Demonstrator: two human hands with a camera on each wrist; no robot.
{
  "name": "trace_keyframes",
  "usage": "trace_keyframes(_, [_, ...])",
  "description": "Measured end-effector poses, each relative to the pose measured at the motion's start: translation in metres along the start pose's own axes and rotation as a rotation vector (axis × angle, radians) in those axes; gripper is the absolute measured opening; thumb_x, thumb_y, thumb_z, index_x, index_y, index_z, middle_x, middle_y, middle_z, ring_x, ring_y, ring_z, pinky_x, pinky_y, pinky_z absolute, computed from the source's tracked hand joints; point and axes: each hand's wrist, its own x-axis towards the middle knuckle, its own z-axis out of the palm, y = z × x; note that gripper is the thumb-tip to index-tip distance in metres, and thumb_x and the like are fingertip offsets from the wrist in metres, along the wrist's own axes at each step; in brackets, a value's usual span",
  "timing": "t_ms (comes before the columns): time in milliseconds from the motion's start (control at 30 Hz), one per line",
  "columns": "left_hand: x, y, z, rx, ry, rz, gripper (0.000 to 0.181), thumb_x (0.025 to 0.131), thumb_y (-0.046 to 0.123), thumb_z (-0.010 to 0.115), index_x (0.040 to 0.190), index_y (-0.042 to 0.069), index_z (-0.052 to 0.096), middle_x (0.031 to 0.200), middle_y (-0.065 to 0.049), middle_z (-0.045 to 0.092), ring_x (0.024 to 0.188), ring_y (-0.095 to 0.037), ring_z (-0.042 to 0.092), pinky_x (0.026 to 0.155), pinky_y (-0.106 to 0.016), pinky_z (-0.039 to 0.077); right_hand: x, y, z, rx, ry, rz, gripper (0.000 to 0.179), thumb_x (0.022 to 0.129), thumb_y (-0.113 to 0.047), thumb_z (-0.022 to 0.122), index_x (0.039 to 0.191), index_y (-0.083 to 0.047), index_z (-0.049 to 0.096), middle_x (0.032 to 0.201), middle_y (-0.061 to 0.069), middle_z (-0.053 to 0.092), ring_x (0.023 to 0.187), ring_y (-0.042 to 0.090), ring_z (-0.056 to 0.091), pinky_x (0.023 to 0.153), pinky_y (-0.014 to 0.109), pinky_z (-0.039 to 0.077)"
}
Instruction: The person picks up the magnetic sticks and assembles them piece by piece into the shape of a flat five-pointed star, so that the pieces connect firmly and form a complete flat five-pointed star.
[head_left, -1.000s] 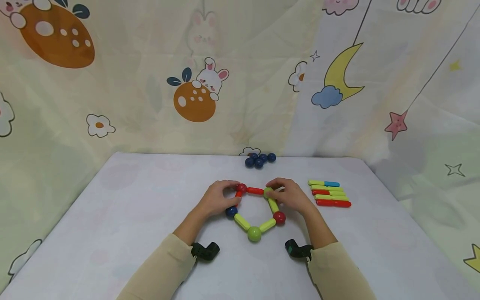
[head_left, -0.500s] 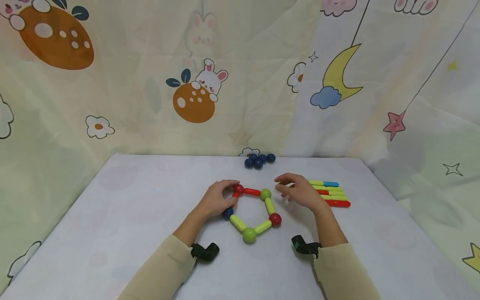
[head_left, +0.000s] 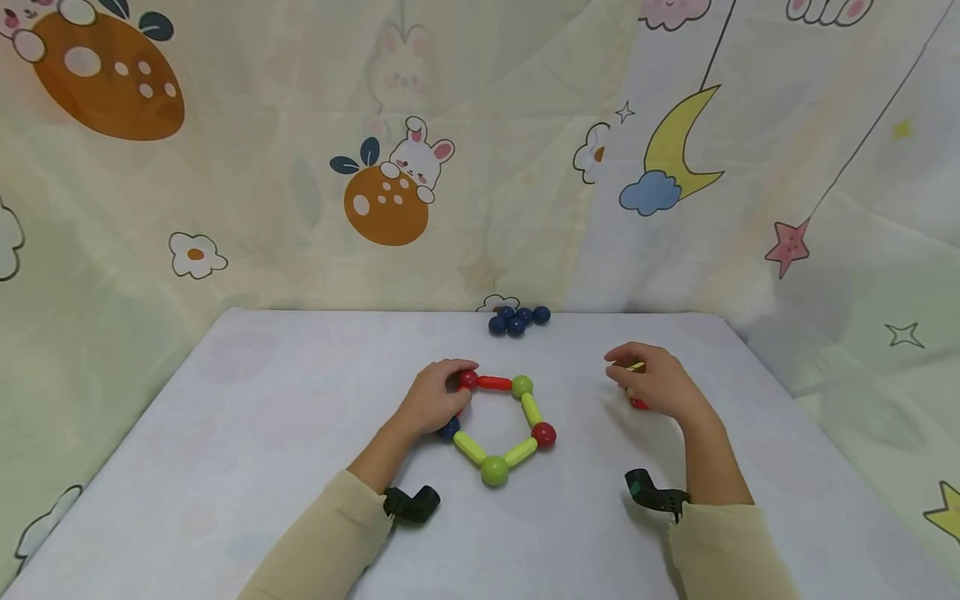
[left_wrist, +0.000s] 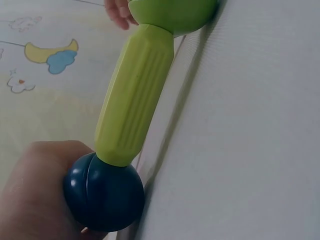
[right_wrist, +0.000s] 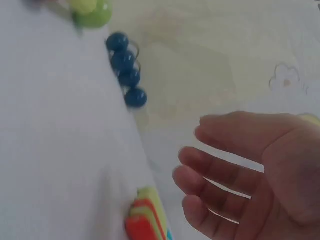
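A five-sided ring of rods and balls lies on the white table, with a red ball (head_left: 543, 435), a front green ball (head_left: 495, 471), a back green ball (head_left: 522, 386), a dark blue ball (left_wrist: 105, 192) and another red ball (head_left: 468, 379). My left hand (head_left: 435, 396) grips the ring's left side, fingers at the back red ball and thumb near the blue ball; the red rod there is mostly hidden. Further right, my right hand (head_left: 656, 383) hovers over loose rods (right_wrist: 142, 225), holding nothing, its fingers apart and loosely bent. From the head view it covers most of those rods.
Several dark blue balls (head_left: 516, 326) cluster at the table's back edge. A patterned cloth (head_left: 510, 167) hangs right behind the table. Black wrist cameras (head_left: 412, 504) stick out from both cuffs, low over the tabletop.
My right hand has let go of the back green ball and moved right, over the loose rods. The ring has shifted slightly left, with my left hand still gripping it.
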Motion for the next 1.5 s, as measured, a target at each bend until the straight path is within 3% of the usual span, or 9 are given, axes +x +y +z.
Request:
trace_keyframes(200, [0.000, 0.002, 0.003, -0.016, 0.038, -0.046, 0.043, 0.093, 0.013, 0.064, 0.136, 0.012, 0.066, 0.134, -0.010, 0.067, 0.122, -0.029, 0.059, 0.108, -0.050, 0.048, -0.011, 0.021, -0.012, -0.172, 0.021, 0.090, 0.030, 0.099, -0.017, 0.064, 0.123, 0.000, 0.068, 0.123, 0.023, 0.067, 0.114, 0.041, 0.059, 0.086, 0.045, 0.056])
trace_keyframes(300, [-0.001, 0.003, 0.003, -0.019, 0.044, -0.061, 0.043, 0.094, 0.014, 0.064, 0.136, 0.012, 0.066, 0.134, -0.011, 0.067, 0.122, -0.029, 0.060, 0.108, -0.050, 0.049, -0.013, 0.029, -0.016, -0.198, -0.022, 0.158, 0.030, 0.098, -0.015, 0.065, 0.122, 0.001, 0.067, 0.122, 0.025, 0.064, 0.112, 0.042, 0.054, 0.086, 0.049, 0.057])
trace_keyframes(467, [-0.002, 0.004, 0.002, -0.014, 0.041, -0.070, 0.043, 0.094, 0.014, 0.064, 0.137, 0.012, 0.066, 0.135, -0.010, 0.066, 0.123, -0.029, 0.059, 0.108, -0.051, 0.049, -0.014, 0.038, -0.017, -0.206, -0.073, 0.213, 0.025, 0.094, -0.013, 0.069, 0.116, -0.001, 0.069, 0.115, 0.022, 0.065, 0.106, 0.039, 0.055, 0.082, 0.045, 0.057])
trace_keyframes(833, [-0.001, 0.004, 0.000, -0.021, 0.027, -0.074, 0.043, 0.094, 0.014, 0.064, 0.137, 0.013, 0.066, 0.137, -0.011, 0.065, 0.126, -0.031, 0.058, 0.111, -0.053, 0.047, -0.012, 0.047, -0.009, -0.213, -0.107, 0.224, 0.032, 0.086, -0.011, 0.078, 0.115, -0.003, 0.068, 0.117, 0.020, 0.062, 0.110, 0.039, 0.050, 0.083, 0.044, 0.056])
trace_keyframes(1000, [0.000, 0.002, 0.000, -0.043, 0.044, -0.095, 0.036, 0.096, 0.015, 0.063, 0.132, 0.013, 0.069, 0.134, -0.010, 0.067, 0.125, -0.030, 0.059, 0.111, -0.053, 0.047, -0.012, 0.049, -0.008, -0.208, -0.114, 0.210, 0.031, 0.088, -0.013, 0.077, 0.117, -0.003, 0.069, 0.118, 0.020, 0.063, 0.110, 0.039, 0.051, 0.084, 0.046, 0.055])
trace_keyframes(1233, [0.000, 0.003, 0.000, -0.063, 0.063, -0.112, 0.032, 0.097, 0.017, 0.063, 0.128, 0.014, 0.071, 0.131, -0.010, 0.069, 0.123, -0.029, 0.060, 0.111, -0.051, 0.047, -0.014, 0.051, -0.012, -0.140, -0.110, 0.193, 0.028, 0.091, -0.019, 0.076, 0.115, -0.006, 0.070, 0.117, 0.018, 0.064, 0.107, 0.034, 0.055, 0.081, 0.037, 0.055])
trace_keyframes(1500, [0.000, 0.004, 0.000, -0.079, 0.061, -0.103, 0.031, 0.098, 0.016, 0.063, 0.129, 0.013, 0.071, 0.130, -0.009, 0.069, 0.120, -0.028, 0.061, 0.110, -0.050, 0.049, -0.016, 0.050, -0.016, -0.099, -0.094, 0.169, 0.037, 0.093, -0.029, 0.076, 0.121, -0.006, 0.066, 0.120, 0.017, 0.063, 0.103, 0.030, 0.059, 0.077, 0.031, 0.052])
